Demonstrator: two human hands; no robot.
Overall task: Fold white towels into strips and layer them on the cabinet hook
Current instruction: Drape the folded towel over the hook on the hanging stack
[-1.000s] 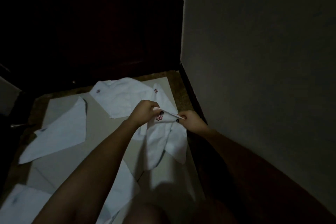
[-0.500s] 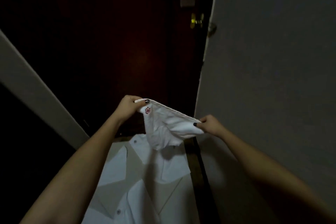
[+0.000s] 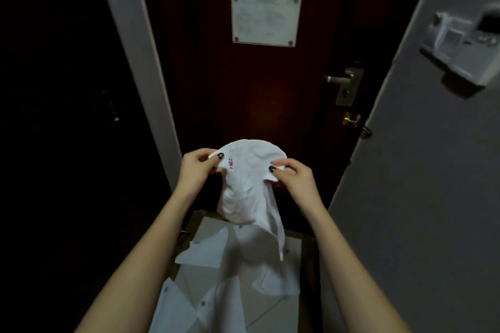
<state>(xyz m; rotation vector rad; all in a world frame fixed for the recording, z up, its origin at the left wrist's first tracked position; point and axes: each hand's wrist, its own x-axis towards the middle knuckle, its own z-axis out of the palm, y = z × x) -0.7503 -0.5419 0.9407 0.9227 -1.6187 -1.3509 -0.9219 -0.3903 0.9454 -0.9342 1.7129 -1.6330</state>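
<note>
A white towel (image 3: 247, 184) with a small red emblem hangs in the air in front of a dark red door. My left hand (image 3: 198, 167) pinches its upper left corner beside the emblem. My right hand (image 3: 293, 174) pinches the upper right corner, and the top edge bulges up between the two hands. The lower part of the towel droops to a point. Several more white towels (image 3: 205, 249) lie spread on the pale floor sheet (image 3: 281, 313) below. No cabinet hook shows in view.
The dark red door (image 3: 243, 84) carries a framed notice (image 3: 266, 19), a metal lever handle (image 3: 342, 80) and a brass latch (image 3: 353, 120). A grey wall (image 3: 419, 197) with a white wall unit (image 3: 465, 48) stands on the right. A pale door frame (image 3: 135, 57) runs down the left.
Both hands have lifted the towel from the floor up to chest height. The view has tilted up from the floor to the door. The hands stand farther apart than one second ago.
</note>
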